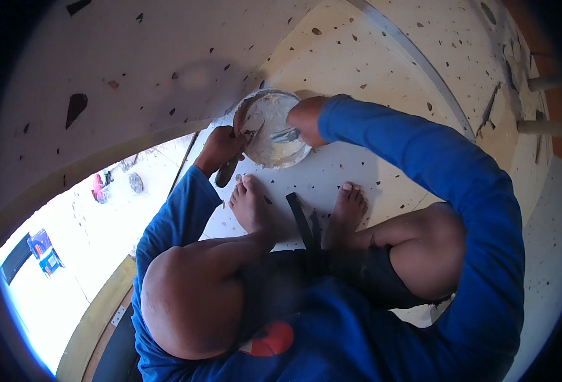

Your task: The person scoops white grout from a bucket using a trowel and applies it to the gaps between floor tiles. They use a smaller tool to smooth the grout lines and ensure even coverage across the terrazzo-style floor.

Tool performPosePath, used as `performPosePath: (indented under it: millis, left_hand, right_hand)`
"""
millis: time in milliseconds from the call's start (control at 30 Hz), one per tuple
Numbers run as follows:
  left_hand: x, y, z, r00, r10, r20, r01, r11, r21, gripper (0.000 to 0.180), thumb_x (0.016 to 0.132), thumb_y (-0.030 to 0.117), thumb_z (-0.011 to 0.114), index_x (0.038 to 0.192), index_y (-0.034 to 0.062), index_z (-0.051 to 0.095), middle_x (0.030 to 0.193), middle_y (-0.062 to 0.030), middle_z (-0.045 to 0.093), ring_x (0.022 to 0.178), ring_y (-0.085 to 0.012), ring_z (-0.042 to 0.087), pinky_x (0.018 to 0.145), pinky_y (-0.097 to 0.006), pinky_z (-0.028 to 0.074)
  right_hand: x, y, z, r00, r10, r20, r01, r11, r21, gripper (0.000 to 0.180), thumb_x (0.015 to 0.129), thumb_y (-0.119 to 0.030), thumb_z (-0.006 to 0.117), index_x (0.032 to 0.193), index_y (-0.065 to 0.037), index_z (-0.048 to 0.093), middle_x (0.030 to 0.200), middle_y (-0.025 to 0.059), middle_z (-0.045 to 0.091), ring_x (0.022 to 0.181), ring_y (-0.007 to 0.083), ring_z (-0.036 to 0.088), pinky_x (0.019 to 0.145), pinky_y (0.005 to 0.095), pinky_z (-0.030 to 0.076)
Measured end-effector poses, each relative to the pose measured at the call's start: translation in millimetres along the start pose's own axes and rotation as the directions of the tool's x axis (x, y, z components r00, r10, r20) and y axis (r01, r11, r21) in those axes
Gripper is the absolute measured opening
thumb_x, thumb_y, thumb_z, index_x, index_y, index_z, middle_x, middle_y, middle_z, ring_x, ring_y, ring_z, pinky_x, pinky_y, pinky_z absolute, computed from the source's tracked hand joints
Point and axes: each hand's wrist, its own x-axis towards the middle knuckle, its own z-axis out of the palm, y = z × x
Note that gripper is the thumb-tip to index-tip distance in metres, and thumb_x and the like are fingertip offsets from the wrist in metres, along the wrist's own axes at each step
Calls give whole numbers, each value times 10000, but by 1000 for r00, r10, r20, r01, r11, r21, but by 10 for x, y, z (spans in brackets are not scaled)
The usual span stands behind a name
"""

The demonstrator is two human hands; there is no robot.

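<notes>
A round bucket or basin (241,114), its walls smeared with pale residue, stands just in front of my feet. Wet greyish-white paste (269,114) coats its inside. On the left of its rim, my left hand (220,150) grips a flat tool like a trowel. Its dark end (227,172) sticks out below the hand, while a thin part reaches over the rim into the bucket. From the right side, my right hand (306,121) is closed at the rim around a tool with a small metallic blade (285,135) inside the bucket. My fingers hide its handle.
My bare feet (248,202) rest on a pale surface scattered with dark flakes. A bright opening at left shows a lower floor with blue packages (44,251) and a red object (100,188). A curved metal strip (421,60) and projecting rods (539,128) lie to the right.
</notes>
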Motion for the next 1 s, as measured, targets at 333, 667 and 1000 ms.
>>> performPosePath:
  millis: [333, 667, 1000]
  left_hand:
    - [27, 175, 76, 996, 34, -85, -22, 990, 136, 301, 792, 250, 661, 832, -48, 679, 653, -128, 679, 565, -184, 665, 566, -321, 533]
    - [-121, 343, 102, 995, -24, -98, 38, 989, 145, 251, 794, 220, 663, 841, -25, 680, 673, -118, 688, 594, -182, 672, 608, -316, 535]
    - [-121, -66, 1, 991, 38, -127, 20, 903, 428, 278, 766, 257, 676, 809, -17, 656, 691, -162, 669, 648, -259, 677, 626, -378, 518]
  right_hand:
    - [553, -221, 227, 947, 14, 321, 71, 966, -250, 327, 728, -122, 621, 1017, 8, 701, 1032, 203, 681, 977, 324, 662, 870, 425, 514]
    - [694, 78, 545, 960, -52, 274, 22, 993, 113, 457, 759, -330, 718, 1033, 34, 675, 1027, 213, 672, 985, 340, 644, 880, 399, 482]
    - [-112, 824, 61, 999, 46, -13, -4, 345, 939, 399, 892, -255, 643, 1180, 17, 602, 1094, 121, 658, 994, 208, 636, 903, 328, 478]
